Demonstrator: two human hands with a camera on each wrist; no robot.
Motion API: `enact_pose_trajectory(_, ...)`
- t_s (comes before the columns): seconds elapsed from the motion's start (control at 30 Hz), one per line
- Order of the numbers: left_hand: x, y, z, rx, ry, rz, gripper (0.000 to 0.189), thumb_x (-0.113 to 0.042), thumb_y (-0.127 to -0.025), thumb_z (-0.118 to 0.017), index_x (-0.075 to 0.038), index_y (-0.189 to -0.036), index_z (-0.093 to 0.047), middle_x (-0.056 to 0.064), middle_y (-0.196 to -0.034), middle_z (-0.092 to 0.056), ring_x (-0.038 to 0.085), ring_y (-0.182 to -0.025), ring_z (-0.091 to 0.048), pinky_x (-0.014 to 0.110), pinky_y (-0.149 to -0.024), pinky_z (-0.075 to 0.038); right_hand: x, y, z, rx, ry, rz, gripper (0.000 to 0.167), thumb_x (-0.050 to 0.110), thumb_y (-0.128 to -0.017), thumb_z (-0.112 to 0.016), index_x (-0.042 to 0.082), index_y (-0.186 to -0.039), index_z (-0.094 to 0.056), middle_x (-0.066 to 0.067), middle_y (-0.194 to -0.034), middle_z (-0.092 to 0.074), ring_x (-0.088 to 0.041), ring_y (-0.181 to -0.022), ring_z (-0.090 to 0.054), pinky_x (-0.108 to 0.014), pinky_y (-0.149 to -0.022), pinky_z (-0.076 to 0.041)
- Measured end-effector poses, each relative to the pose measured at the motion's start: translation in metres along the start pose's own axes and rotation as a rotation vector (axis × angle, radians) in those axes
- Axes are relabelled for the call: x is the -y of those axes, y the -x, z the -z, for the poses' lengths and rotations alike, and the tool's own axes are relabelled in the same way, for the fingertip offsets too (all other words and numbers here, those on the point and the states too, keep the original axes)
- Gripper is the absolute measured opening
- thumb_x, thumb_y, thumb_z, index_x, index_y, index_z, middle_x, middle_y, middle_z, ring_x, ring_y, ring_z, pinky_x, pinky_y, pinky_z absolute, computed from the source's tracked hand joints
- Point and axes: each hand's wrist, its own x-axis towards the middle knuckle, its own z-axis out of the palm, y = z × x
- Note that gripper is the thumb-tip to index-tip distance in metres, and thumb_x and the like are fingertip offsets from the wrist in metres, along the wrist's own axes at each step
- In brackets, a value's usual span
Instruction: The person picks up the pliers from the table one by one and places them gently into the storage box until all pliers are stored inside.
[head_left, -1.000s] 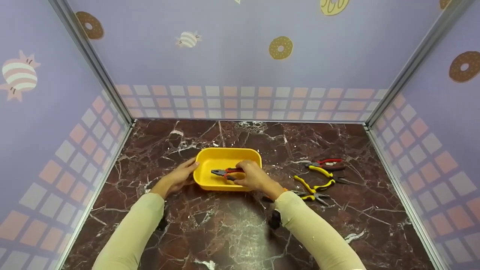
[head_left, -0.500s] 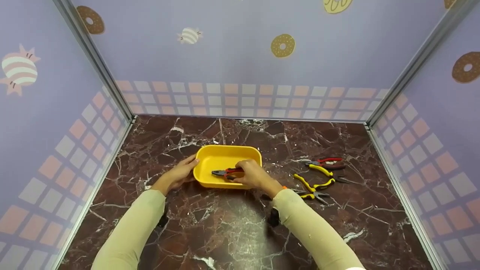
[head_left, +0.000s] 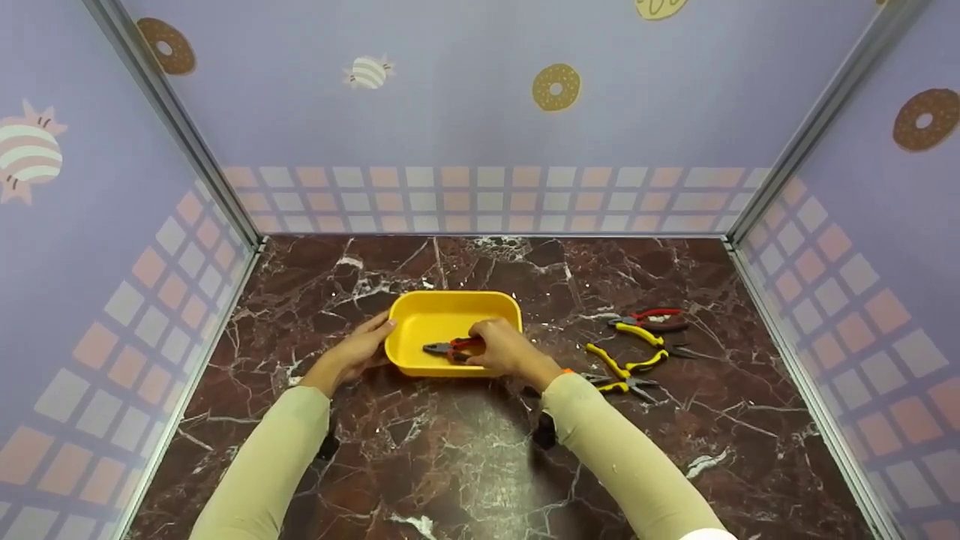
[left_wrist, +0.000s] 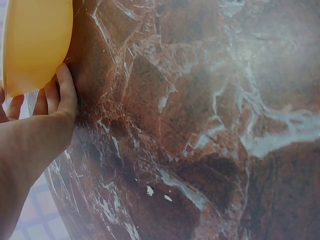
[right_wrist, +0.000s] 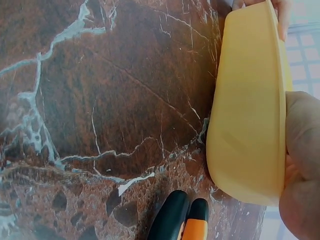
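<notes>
A yellow plastic box (head_left: 431, 319) stands in the middle of the marbled surface. My left hand (head_left: 356, 351) holds its left end, thumb at the rim; in the left wrist view the fingers of that hand (left_wrist: 45, 127) lie against the outside wall. My right hand (head_left: 511, 349) reaches over the box's right side and grips combination pliers (head_left: 438, 348) by their red and black handles. Their grey head points left, low inside the box. Whether they touch the bottom I cannot tell. In the right wrist view, the box wall (right_wrist: 245, 100) hides the pliers.
Right of the box lie red-handled pliers (head_left: 660, 312), yellow-and-black pliers (head_left: 648, 360) and another yellow-handled pair (head_left: 616, 387). Orange-and-black handles (right_wrist: 195, 227) lie close to my right wrist. Patterned panels (head_left: 487, 135) enclose the surface at the back and both sides.
The head view has shifted slightly. The pliers in my right hand sit a little lower in the box. My left hand keeps its hold, and the loose pliers have not moved.
</notes>
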Motion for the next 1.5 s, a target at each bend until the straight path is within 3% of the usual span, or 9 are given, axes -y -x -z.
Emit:
enact_pose_trajectory(0.27, -0.0008, -0.0003, 0.0008, 0.001, 0.004, -0.016, 0.06, -0.033, -0.117, -0.039, -0.017, -0.172, -0.018, 0.022, -0.163, -0.043, 0.037, -0.141, -0.053, 0.053, -0.115, -0.046, 0.0009, -0.0047, 0.0029, 0.025, 0.07, -0.004, 0.041, 0.025, -0.086, -0.091, 0.0, -0.115, -0.075, -0.012, -0.108, -0.076, -0.031, -0.102, -0.071, -0.042, -0.095, -0.057)
enact_pose_trajectory(0.53, -0.0053, -0.0019, 0.0014, -0.003, 0.02, -0.002, 0.062, -0.034, -0.117, -0.041, -0.017, -0.172, -0.018, 0.02, -0.166, -0.037, 0.037, -0.146, -0.047, 0.053, -0.118, -0.044, 0.0008, -0.0076, 0.0052, 0.031, 0.055, -0.008, 0.036, 0.022, -0.084, -0.093, 0.003, -0.109, -0.075, -0.01, -0.102, -0.075, -0.029, -0.096, -0.069, -0.042, -0.091, -0.057)
enact_pose_trajectory(0.8, -0.0017, -0.0008, 0.0019, -0.029, 0.003, 0.01, 0.061, -0.035, -0.117, -0.041, -0.019, -0.172, -0.02, 0.019, -0.164, -0.042, 0.035, -0.142, -0.052, 0.051, -0.116, -0.046, 0.0038, -0.0088, 0.0011, 0.048, 0.083, -0.008, 0.037, 0.021, -0.085, -0.091, 0.002, -0.11, -0.073, -0.011, -0.103, -0.073, -0.029, -0.097, -0.067, -0.042, -0.093, -0.057)
enact_pose_trajectory(1.07, -0.0013, -0.0005, 0.0019, -0.022, -0.004, 0.002, 0.06, -0.035, -0.117, -0.041, -0.019, -0.171, -0.02, 0.02, -0.162, -0.044, 0.034, -0.141, -0.053, 0.052, -0.117, -0.045, 0.006, -0.0083, -0.0007, 0.07, 0.127, -0.023, 0.041, 0.025, -0.089, -0.087, 0.001, -0.117, -0.071, -0.012, -0.111, -0.068, -0.032, -0.105, -0.065, -0.043, -0.1, -0.053)
enact_pose_trajectory(1.33, 0.0018, -0.0013, -0.0001, -0.019, 0.002, 0.002, 0.062, -0.034, -0.117, -0.04, -0.017, -0.172, -0.017, 0.019, -0.166, -0.037, 0.034, -0.144, -0.049, 0.053, -0.118, -0.043, 0.0056, -0.0067, -0.0041, 0.072, 0.154, -0.019, 0.043, 0.042, -0.094, -0.081, 0.003, -0.109, -0.073, -0.01, -0.104, -0.064, -0.032, -0.099, -0.061, -0.044, -0.094, -0.053)
enact_pose_trajectory(1.5, 0.002, -0.0014, -0.0006, -0.03, -0.005, 0.003, 0.062, -0.034, -0.117, -0.04, -0.017, -0.172, -0.017, 0.02, -0.166, -0.038, 0.034, -0.143, -0.05, 0.052, -0.117, -0.044, 0.0057, -0.005, -0.0032, 0.068, 0.137, -0.02, 0.042, 0.038, -0.093, -0.083, 0.003, -0.113, -0.073, -0.011, -0.107, -0.065, -0.032, -0.101, -0.062, -0.045, -0.096, -0.053)
